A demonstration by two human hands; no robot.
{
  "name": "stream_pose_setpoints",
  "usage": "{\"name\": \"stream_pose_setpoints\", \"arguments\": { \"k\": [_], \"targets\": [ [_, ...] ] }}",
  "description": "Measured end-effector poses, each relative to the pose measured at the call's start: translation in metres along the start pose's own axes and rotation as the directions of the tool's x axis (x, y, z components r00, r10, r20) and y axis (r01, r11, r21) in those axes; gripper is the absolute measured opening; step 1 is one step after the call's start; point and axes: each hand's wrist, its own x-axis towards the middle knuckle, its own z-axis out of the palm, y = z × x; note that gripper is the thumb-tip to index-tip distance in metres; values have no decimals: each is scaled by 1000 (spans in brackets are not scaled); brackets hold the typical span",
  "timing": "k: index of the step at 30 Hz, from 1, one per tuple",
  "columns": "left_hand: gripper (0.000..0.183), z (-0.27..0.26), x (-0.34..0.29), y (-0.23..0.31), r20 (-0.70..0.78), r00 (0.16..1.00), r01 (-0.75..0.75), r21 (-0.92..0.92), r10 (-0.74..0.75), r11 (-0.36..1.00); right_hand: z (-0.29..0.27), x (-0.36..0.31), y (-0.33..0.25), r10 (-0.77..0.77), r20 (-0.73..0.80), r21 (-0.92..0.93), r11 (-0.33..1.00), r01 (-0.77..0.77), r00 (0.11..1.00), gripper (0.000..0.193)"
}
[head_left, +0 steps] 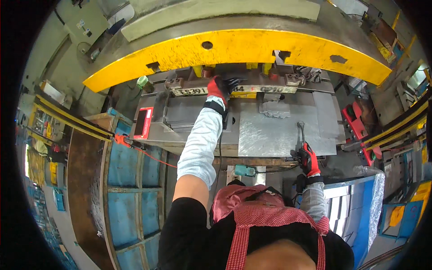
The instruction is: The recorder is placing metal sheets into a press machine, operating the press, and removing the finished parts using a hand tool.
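Observation:
My left hand (220, 88), in a red and black glove, reaches to the front edge of the press die (192, 91). Its dark fingers stretch to the right and hold nothing that I can see. At the near edge of a flat metal sheet (261, 135), my right hand (308, 160) is gloved the same way and closed round a thin dark rod with a round end (300, 128). The rod points away from me over the sheet. Small stacked metal pieces (275, 109) lie at the sheet's far side. Left of the sheet, more flat metal plates (184, 112) lie stacked.
A yellow press beam (243, 40) spans the space above the die. A red-framed panel (143, 123) lies on the bench's left. Below it stands a blue rack (123, 173). A green foot-switch-like box (245, 170) sits near me; a blue bin (360, 202) stands at right.

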Motion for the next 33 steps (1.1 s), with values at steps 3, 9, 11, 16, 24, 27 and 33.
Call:
{"name": "stream_pose_setpoints", "arguments": {
  "k": [3, 9, 11, 16, 24, 27, 33],
  "targets": [
    [42, -5, 7, 1, -52, 995, 85, -79, -90, 993, 3, 0, -15, 217, 35, 269, 938, -218, 976, 15],
    [37, 24, -15, 6, -85, 996, -23, -74, 17, 997, -1, 1, 5, 254, 65, 291, 920, -261, 965, 17],
    [34, 8, -9, 5, -38, 999, -38, 1, 38, 999, -3, -2, 7, 213, 166, 357, 897, -260, 963, 23],
    [36, 24, -18, 5, -55, 996, -72, -86, 67, 994, 0, -6, 25, 513, 130, 496, 707, -504, 848, 29],
    [34, 20, -15, 8, -91, 996, -11, -94, 2, 995, 43, 31, -74, 165, 74, 282, 942, -179, 984, 47],
    [33, 8, -15, 9, -13, 1000, 20, -124, -22, 992, 85, 92, -145, 11, 274, 220, 973, -74, 962, 55],
    [44, 7, -2, 3, -39, 986, 152, -159, -160, 976, 179, 250, -203, 7, 420, 290, 947, -141, 907, 21]
  ]
}}
